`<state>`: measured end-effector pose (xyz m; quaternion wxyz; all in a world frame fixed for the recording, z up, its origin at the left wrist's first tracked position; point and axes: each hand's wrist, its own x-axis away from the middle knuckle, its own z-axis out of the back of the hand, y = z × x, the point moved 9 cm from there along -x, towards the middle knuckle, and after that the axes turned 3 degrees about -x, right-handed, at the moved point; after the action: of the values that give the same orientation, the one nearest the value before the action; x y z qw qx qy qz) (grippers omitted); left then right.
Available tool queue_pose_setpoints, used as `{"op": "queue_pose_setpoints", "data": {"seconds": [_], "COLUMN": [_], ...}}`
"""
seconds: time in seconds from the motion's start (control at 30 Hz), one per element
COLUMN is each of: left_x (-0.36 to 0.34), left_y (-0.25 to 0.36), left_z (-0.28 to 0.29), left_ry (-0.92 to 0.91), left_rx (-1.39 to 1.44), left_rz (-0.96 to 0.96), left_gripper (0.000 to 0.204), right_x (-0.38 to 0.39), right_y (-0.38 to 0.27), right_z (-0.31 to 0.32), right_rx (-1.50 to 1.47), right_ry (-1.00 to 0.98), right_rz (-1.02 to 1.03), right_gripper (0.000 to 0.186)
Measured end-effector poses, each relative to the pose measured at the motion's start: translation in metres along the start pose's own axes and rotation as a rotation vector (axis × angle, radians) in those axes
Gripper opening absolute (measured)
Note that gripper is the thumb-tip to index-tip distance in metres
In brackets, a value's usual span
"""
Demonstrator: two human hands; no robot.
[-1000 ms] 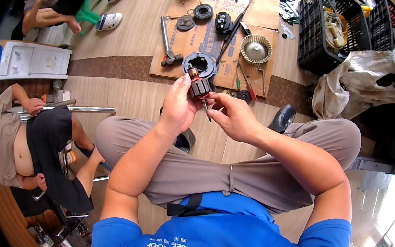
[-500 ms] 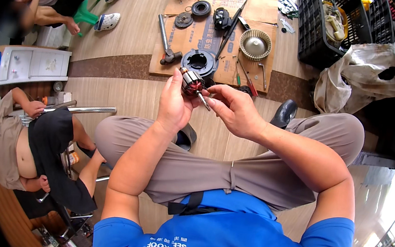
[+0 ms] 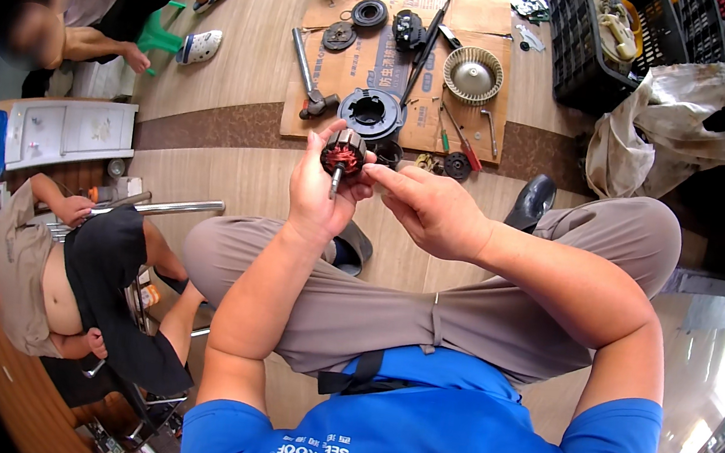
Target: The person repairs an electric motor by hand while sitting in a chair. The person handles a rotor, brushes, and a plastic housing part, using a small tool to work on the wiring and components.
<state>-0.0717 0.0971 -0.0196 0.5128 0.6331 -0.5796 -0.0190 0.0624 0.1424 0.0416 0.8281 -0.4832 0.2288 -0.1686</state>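
Note:
My left hand grips a motor armature with red windings, its steel shaft pointing down toward my lap. My right hand has its index finger reaching to the armature's right side and its other fingers curled; whether they hold anything is hidden. Just beyond, on a cardboard sheet, are a round black housing, a hammer, a ribbed fan wheel, screwdrivers and several black motor parts.
Black crates and a stained cloth bag are at upper right. Two people sit at left, one by a green stool, another by metal tubes. A white cabinet panel stands between them. My crossed legs lie below my hands.
The armature has turned in my left hand, its shaft swinging from lower right to straight down. My right fingers have come off the shaft to the armature's side.

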Motion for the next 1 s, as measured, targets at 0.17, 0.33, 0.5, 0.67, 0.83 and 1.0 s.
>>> {"op": "queue_pose_setpoints", "data": {"seconds": [0.17, 0.33, 0.5, 0.67, 0.83, 1.0], "left_x": [-0.003, -0.002, -0.003, -0.003, -0.004, -0.002], "left_y": [-0.004, -0.004, -0.006, -0.005, -0.006, -0.009], "left_z": [-0.003, -0.004, -0.002, -0.002, 0.000, 0.003], "left_ry": [-0.092, -0.085, -0.094, 0.015, -0.015, 0.005], "left_rx": [0.050, 0.032, -0.032, -0.041, -0.083, -0.154], "left_rz": [0.019, 0.020, -0.015, -0.034, -0.007, 0.032], "left_gripper": [0.047, 0.047, 0.045, 0.041, 0.046, 0.052], "right_x": [0.002, 0.001, 0.001, 0.001, 0.001, 0.001], "right_y": [-0.005, -0.009, -0.004, 0.005, 0.009, 0.011], "right_z": [-0.003, -0.001, -0.004, -0.008, -0.010, -0.010], "right_rx": [0.077, 0.091, 0.107, 0.098, 0.066, 0.057], "right_ry": [-0.010, -0.020, -0.033, -0.079, -0.136, -0.130], "right_rz": [0.056, 0.078, 0.046, -0.030, -0.113, -0.116], "right_gripper": [0.052, 0.054, 0.060, 0.066, 0.067, 0.069]}}
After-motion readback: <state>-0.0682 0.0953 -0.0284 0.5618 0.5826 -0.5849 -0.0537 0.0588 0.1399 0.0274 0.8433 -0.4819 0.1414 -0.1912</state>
